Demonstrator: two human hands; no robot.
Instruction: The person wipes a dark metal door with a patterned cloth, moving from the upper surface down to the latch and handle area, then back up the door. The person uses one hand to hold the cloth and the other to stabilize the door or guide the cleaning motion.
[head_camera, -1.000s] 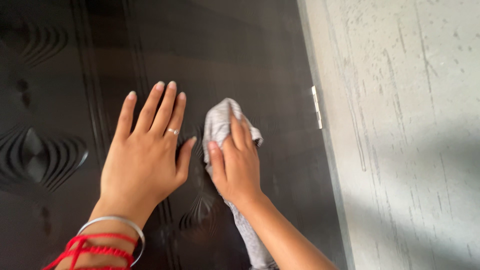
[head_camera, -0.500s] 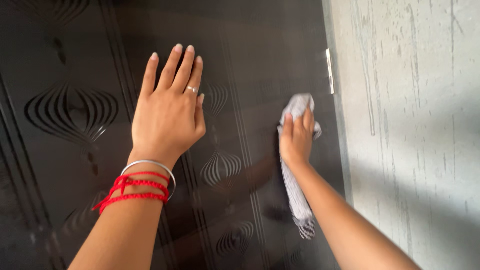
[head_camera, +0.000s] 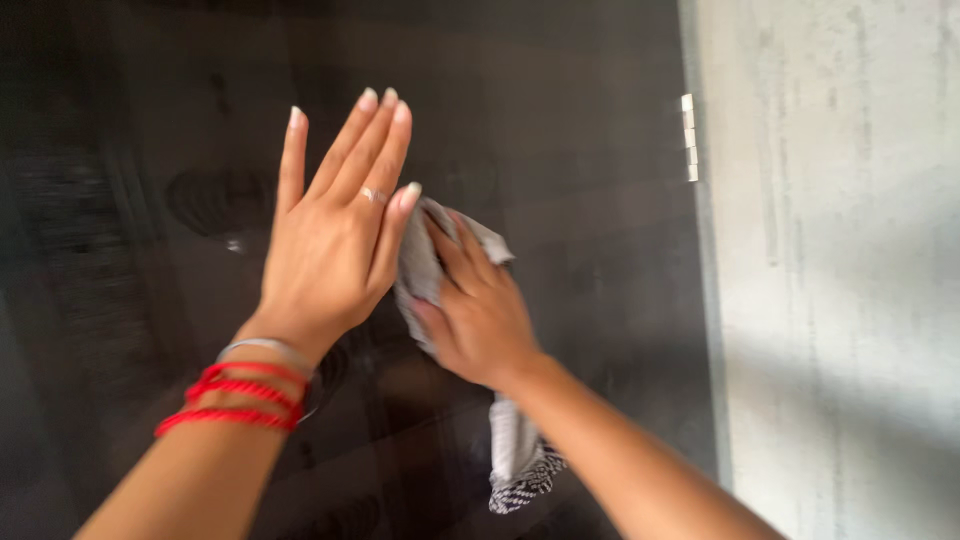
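Head view: your two hands on a dark door, cloth under the right.

Your right hand (head_camera: 480, 315) presses a grey cloth (head_camera: 430, 265) flat against the dark door (head_camera: 580, 200), its grip clenched around the fabric; the cloth's loose end hangs below your wrist. Just left of that grip, your left hand (head_camera: 330, 245) lies released, fingers straight, thumb touching the cloth's edge. Right of the grip, well apart, a pale hinge (head_camera: 688, 138) sits beside the grey wall (head_camera: 840, 250).

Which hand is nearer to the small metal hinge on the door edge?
Right. The right hand, pressing the cloth, lies left of and below the hinge; the left hand is farther left.
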